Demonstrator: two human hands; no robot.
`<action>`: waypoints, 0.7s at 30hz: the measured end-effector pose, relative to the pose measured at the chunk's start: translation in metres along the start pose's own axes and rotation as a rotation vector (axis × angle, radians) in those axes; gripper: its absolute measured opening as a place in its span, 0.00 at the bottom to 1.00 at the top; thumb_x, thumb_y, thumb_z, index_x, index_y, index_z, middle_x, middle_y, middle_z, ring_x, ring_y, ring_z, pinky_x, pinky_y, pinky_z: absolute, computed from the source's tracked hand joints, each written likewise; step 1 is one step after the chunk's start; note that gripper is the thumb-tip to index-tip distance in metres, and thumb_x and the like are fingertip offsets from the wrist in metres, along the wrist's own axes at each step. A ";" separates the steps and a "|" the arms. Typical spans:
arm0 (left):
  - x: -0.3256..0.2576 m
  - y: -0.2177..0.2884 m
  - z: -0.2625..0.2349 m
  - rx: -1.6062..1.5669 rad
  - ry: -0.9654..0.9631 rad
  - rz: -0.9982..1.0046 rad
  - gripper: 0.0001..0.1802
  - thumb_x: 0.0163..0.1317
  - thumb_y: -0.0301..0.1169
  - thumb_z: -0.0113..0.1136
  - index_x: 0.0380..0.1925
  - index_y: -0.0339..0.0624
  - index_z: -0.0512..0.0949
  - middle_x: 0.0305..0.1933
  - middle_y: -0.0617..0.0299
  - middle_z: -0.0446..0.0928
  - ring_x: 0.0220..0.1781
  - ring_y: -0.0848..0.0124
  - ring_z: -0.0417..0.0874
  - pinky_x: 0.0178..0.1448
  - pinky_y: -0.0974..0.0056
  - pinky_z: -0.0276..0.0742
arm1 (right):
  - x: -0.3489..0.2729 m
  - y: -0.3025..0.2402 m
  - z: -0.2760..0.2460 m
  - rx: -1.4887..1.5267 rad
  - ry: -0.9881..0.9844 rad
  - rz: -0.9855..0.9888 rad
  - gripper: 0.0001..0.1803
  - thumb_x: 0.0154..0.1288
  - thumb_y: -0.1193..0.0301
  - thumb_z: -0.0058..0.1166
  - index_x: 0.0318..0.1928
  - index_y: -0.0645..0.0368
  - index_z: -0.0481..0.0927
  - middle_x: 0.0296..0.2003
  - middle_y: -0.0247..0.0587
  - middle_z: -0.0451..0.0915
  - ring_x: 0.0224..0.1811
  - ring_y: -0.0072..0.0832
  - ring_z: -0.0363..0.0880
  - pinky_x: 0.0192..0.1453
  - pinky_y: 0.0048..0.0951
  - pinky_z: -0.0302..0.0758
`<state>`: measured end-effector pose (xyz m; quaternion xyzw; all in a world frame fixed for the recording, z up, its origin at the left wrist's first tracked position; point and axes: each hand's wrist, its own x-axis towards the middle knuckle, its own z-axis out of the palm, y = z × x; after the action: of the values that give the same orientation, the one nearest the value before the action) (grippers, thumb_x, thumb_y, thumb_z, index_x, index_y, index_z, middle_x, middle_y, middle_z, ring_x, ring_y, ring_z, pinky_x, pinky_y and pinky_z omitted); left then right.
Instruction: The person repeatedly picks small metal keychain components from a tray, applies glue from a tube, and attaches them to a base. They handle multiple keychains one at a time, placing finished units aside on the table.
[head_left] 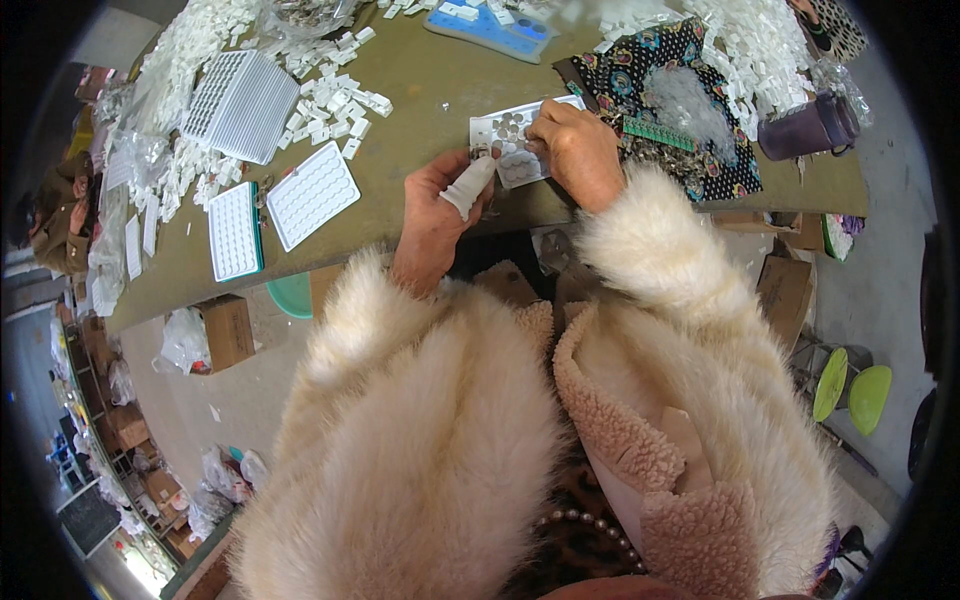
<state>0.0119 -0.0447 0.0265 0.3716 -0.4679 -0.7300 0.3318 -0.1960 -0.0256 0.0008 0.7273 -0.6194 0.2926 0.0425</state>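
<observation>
My left hand (432, 212) is at the near left corner of a small white tray (482, 128). A white cover wraps one of its fingers, and the fingers are pinched together with something tiny and greyish at their tips, too small to name. Round silvery discs (514, 160) lie in the tray. Over the tray's right side my right hand (580, 152) bends down with curled fingers pressed together. Its fingertips touch the tray area, and what they hold, if anything, is hidden.
To the left lie white dimpled trays (312, 195), a tray stack (240, 105) and heaps of small white pieces (340, 108). A patterned cloth (735, 165) bears a green strip (660, 133) and small metal parts. Beyond are a blue tray (490, 30) and a dark cup (805, 128). A person sits far left.
</observation>
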 end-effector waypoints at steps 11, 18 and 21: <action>-0.002 0.005 0.006 0.070 -0.081 -0.007 0.13 0.69 0.31 0.59 0.48 0.33 0.80 0.32 0.65 0.81 0.23 0.83 0.68 0.26 0.74 0.61 | 0.010 -0.034 -0.026 0.550 0.102 -0.046 0.10 0.55 0.86 0.62 0.38 0.64 0.80 0.32 0.42 0.79 0.33 0.35 0.80 0.38 0.30 0.76; -0.003 0.002 0.009 0.215 -0.029 0.063 0.14 0.70 0.34 0.60 0.48 0.35 0.81 0.30 0.70 0.79 0.24 0.86 0.67 0.27 0.76 0.59 | 0.013 -0.029 -0.029 0.667 -0.014 -0.008 0.10 0.53 0.83 0.62 0.37 0.61 0.81 0.31 0.44 0.79 0.32 0.44 0.81 0.36 0.35 0.76; -0.002 -0.001 0.010 0.253 -0.006 0.139 0.14 0.68 0.31 0.62 0.48 0.34 0.82 0.31 0.70 0.80 0.28 0.85 0.71 0.30 0.76 0.64 | 0.012 -0.026 -0.029 0.734 -0.054 0.008 0.10 0.53 0.84 0.61 0.37 0.62 0.81 0.31 0.44 0.79 0.33 0.43 0.81 0.37 0.34 0.76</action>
<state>0.0039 -0.0385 0.0289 0.3751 -0.5820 -0.6412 0.3309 -0.1816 -0.0178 0.0380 0.6991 -0.4770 0.4763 -0.2386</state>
